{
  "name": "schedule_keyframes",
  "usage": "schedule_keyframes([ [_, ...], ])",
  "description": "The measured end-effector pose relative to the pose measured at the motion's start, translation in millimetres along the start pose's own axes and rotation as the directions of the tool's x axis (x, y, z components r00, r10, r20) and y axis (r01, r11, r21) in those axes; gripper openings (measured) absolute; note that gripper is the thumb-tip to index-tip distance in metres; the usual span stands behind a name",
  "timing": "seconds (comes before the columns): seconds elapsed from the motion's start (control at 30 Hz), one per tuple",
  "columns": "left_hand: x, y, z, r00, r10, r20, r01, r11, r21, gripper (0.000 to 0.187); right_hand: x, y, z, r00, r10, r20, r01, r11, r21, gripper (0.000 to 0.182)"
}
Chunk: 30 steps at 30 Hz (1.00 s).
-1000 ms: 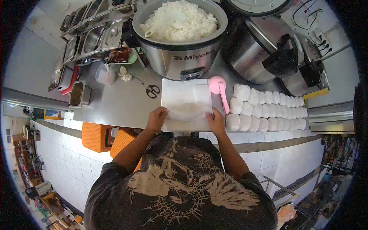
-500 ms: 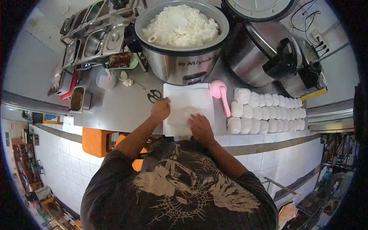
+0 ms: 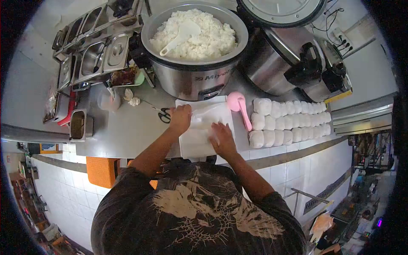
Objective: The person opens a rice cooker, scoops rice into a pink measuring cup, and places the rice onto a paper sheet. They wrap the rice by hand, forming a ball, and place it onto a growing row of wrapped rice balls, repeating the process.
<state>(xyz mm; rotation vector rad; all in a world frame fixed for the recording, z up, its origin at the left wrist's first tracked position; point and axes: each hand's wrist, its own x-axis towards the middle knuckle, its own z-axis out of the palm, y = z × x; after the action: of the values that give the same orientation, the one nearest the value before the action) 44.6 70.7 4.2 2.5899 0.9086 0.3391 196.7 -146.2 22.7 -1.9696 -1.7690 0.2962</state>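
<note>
White sheets [image 3: 196, 145] lie flat in a stack on a metal counter [image 3: 127, 136], directly in front of the person. The left hand [image 3: 180, 118] is partly curled over the upper left of the stack; whether its fingers pinch a sheet cannot be told. The right hand [image 3: 222, 138] is open, fingers spread, touching the paper. Between them the top layer is wrinkled.

Black-handled scissors [image 3: 164, 115] lie just left of the left hand. A pink scoop [image 3: 236, 102] rests at the stack's upper right, its handle pointing toward the person. Further right are three rows of rounded white bundles [image 3: 269, 123].

Beyond the stack, a large steel rice cooker [image 3: 191, 80] stands open, filled with white rice [image 3: 208, 38]; a white paddle [image 3: 182, 37] lies on top. Left of the scissors is a translucent cup [image 3: 109, 101], its contents unclear. At the far left, a small metal pan [image 3: 79, 126] holds something brownish.

One second earlier, the hands were at opposite side edges of the paper; now the left reaches farther up and the right lies inward, over the sheets.
</note>
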Motion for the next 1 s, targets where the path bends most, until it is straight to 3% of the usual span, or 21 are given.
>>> schedule_keyframes([
  [0.07,-9.1,3.8,-18.0,0.989,0.127,-0.073,-0.143,0.947,-0.287,0.027,32.7,-0.2,-15.3,0.999,-0.020,-0.033,0.019,0.999,-0.032,0.066],
  [0.2,-28.6,16.2,-44.4,0.963,0.238,-0.123,-0.268,0.879,-0.393,0.024,94.9,-3.4,-41.9,0.985,-0.172,0.004,0.168,0.953,-0.251,0.056],
  [0.23,-33.8,15.0,-46.2,0.949,0.278,-0.147,-0.314,0.875,-0.369,0.023,103.1,-1.4,-44.9,0.972,-0.119,0.200,0.175,0.941,-0.290,0.050],
  [0.3,-44.7,11.6,-47.6,0.938,0.318,-0.139,-0.347,0.870,-0.351,0.023,113.5,0.3,-51.6,0.830,0.012,0.557,0.226,0.907,-0.356,0.038],
  [0.33,-51.7,9.7,-46.9,0.943,0.317,-0.106,-0.333,0.872,-0.358,0.024,108.4,-8.0,-58.5,0.845,-0.039,0.534,0.276,0.886,-0.372,0.029],
  [0.43,-81.0,14.2,-52.3,0.939,0.339,-0.051,-0.341,0.904,-0.258,0.029,66.3,18.8,-30.3,0.895,-0.280,0.347,0.376,0.892,-0.250,0.032],
  [0.47,-88.0,19.5,-54.2,0.933,0.359,-0.039,-0.359,0.912,-0.199,0.031,53.4,14.7,-33.2,0.890,-0.234,0.392,0.325,0.927,-0.186,0.040],
  [0.57,-101.6,57.3,-41.9,0.977,0.202,0.063,-0.203,0.979,0.008,0.052,14.8,16.6,-8.0,0.909,-0.276,0.313,0.346,0.918,-0.194,0.049],
  [0.6,-102.6,75.7,-33.9,0.977,0.190,0.093,-0.198,0.977,0.083,0.058,9.7,12.7,-5.5,0.898,-0.230,0.375,0.319,0.927,-0.196,0.053],
  [0.67,-101.7,111.0,-14.7,0.975,0.159,0.156,-0.193,0.952,0.236,0.072,-3.5,4.9,-2.4,0.931,-0.195,0.309,0.250,0.956,-0.151,0.053],
  [0.77,-116.8,130.5,30.1,0.993,0.004,0.115,-0.027,0.980,0.197,0.086,-19.1,8.5,11.3,0.971,-0.105,0.217,0.130,0.986,-0.104,0.065],
  [0.8,-116.2,136.6,27.7,0.969,-0.110,0.221,0.063,0.976,0.210,0.083,-21.6,8.6,12.1,0.978,-0.042,0.203,0.059,0.995,-0.078,0.069],
  [0.83,-118.6,131.6,37.3,0.975,-0.137,0.176,0.109,0.981,0.160,0.083,-27.0,11.3,13.6,0.980,0.023,0.195,-0.014,0.999,-0.047,0.072],
  [0.87,-124.7,119.1,51.0,0.976,-0.168,0.136,0.154,0.982,0.109,0.083,-33.4,21.2,25.6,0.985,0.049,0.167,-0.032,0.994,-0.106,0.087],
  [0.93,-131.4,106.0,58.0,0.959,-0.255,0.122,0.254,0.967,0.026,0.086,-40.2,22.0,22.9,0.986,0.071,0.149,-0.056,0.993,-0.101,0.089],
  [1.0,-128.9,98.9,57.4,0.927,-0.317,0.202,0.306,0.948,0.081,0.088,-41.6,20.7,17.9,0.984,0.086,0.153,-0.077,0.995,-0.061,0.093],
])
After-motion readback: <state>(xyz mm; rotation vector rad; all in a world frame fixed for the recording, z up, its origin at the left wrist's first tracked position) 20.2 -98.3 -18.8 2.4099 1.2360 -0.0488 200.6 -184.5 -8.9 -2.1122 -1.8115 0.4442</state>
